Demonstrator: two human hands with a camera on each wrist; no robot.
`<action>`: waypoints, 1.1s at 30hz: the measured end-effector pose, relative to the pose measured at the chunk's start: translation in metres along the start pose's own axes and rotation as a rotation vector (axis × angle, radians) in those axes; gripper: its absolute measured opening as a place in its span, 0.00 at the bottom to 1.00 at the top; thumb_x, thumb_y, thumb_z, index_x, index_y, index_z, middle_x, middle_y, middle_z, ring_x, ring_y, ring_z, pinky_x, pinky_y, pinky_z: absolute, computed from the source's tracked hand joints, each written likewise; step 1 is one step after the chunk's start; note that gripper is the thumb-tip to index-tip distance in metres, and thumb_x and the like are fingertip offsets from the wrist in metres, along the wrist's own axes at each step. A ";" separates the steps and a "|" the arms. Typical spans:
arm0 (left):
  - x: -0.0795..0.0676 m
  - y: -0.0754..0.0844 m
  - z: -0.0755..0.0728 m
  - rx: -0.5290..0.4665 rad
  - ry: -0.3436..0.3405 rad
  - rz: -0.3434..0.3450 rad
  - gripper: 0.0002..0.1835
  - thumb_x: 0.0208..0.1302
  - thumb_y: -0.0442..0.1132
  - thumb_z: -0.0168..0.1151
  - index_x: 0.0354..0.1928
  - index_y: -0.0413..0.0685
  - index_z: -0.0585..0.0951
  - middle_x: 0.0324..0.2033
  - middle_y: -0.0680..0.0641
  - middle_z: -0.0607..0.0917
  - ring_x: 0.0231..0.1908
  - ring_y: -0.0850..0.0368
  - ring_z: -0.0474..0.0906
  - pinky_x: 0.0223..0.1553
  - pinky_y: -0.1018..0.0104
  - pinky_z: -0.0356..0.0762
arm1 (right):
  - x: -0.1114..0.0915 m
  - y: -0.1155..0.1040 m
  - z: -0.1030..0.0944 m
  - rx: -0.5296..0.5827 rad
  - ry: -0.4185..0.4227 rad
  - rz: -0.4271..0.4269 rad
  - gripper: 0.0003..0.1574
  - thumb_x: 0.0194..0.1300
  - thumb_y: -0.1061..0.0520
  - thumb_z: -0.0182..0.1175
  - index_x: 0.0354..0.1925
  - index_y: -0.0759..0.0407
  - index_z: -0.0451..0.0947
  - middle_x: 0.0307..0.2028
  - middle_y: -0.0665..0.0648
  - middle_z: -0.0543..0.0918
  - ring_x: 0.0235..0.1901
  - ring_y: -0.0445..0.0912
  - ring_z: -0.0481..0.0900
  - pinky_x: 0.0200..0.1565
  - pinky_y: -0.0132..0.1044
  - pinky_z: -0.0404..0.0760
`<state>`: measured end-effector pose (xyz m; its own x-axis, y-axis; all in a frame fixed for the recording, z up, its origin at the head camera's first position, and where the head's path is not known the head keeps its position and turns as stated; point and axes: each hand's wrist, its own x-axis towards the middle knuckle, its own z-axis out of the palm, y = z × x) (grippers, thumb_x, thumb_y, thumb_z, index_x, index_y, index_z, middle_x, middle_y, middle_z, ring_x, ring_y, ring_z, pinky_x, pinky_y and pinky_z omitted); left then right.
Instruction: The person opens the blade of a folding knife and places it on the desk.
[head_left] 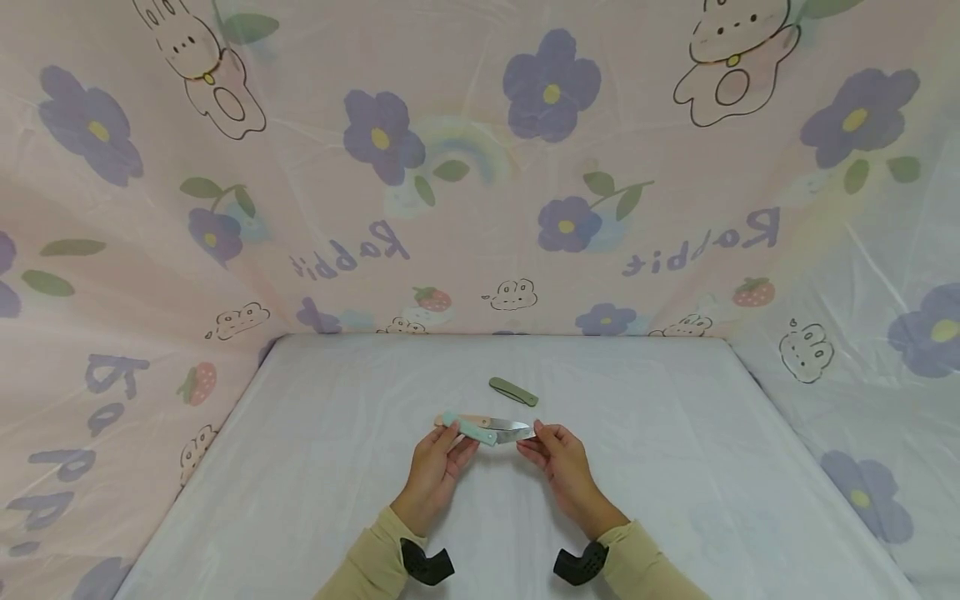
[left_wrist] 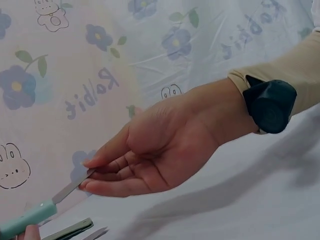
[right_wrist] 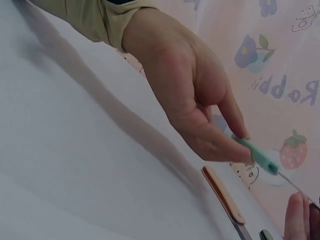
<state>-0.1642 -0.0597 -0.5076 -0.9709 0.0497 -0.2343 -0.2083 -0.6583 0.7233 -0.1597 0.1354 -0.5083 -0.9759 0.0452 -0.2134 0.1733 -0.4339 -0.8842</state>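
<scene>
A folding knife with a mint-green handle [head_left: 476, 432] is held above the table with its blade [head_left: 515, 434] swung out. My left hand [head_left: 437, 467] pinches the handle between thumb and fingers, as the right wrist view also shows. At the other end, the thumb and fingers of my right hand [head_left: 561, 462] pinch the blade near its tip; the left wrist view shows this grip. Behind it on the table lies a beige-handled folding knife [right_wrist: 223, 195], its blade out and partly hidden. Farther back is a green folding knife [head_left: 513, 392], folded closed.
A white cloth covers the table [head_left: 360, 375]. Patterned fabric [head_left: 465, 200] with flowers and rabbits hangs behind and at both sides. Each wrist carries a black device [head_left: 427, 562].
</scene>
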 end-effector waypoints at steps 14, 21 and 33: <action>0.000 -0.005 0.007 -0.077 0.168 0.073 0.22 0.70 0.32 0.48 0.60 0.26 0.60 0.54 0.32 0.66 0.45 0.49 0.77 0.51 0.60 0.73 | -0.006 0.008 0.012 0.074 0.028 0.010 0.20 0.69 0.58 0.53 0.45 0.75 0.62 0.41 0.69 0.78 0.37 0.47 0.82 0.46 0.40 0.78; 0.002 -0.006 0.010 -0.070 0.202 0.092 0.22 0.71 0.33 0.47 0.60 0.25 0.59 0.52 0.32 0.66 0.46 0.48 0.76 0.52 0.60 0.73 | -0.009 0.010 0.018 0.079 0.026 -0.023 0.20 0.70 0.58 0.51 0.47 0.76 0.60 0.43 0.70 0.77 0.38 0.46 0.82 0.47 0.38 0.78; -0.005 -0.004 -0.006 0.050 0.200 0.028 0.25 0.70 0.35 0.49 0.61 0.23 0.58 0.49 0.32 0.71 0.49 0.46 0.74 0.55 0.56 0.69 | 0.002 0.020 -0.002 0.079 0.003 0.179 0.28 0.68 0.56 0.55 0.56 0.74 0.61 0.42 0.63 0.80 0.43 0.47 0.81 0.50 0.39 0.76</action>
<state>-0.1581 -0.0614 -0.5136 -0.9346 -0.1219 -0.3342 -0.1917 -0.6190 0.7617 -0.1582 0.1289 -0.5270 -0.9300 -0.0365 -0.3656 0.3330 -0.5047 -0.7965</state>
